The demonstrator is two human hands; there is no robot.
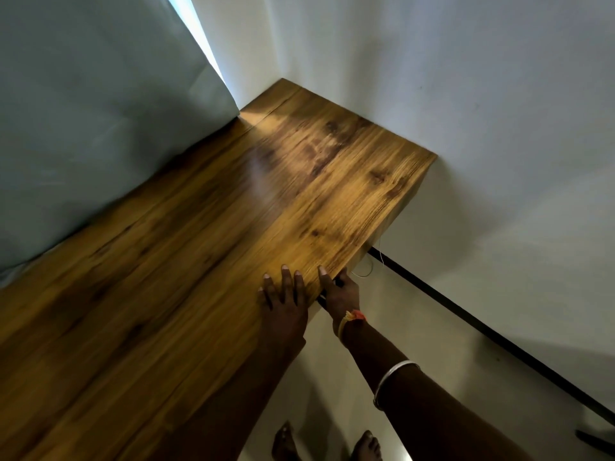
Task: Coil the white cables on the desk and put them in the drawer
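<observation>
Fingers of the right hand (341, 291) go under the front edge of the desk (199, 227), hidden along with whatever they touch. Only a thin loop of white cable (380, 252) shows below that edge, perhaps hanging from the underside. The desk runs off the left and bottom edges.

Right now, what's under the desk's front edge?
A thin white cable loops below the desk corner. The right hand grips the edge, fingers hidden underneath. Its top hides any drawer.
</observation>
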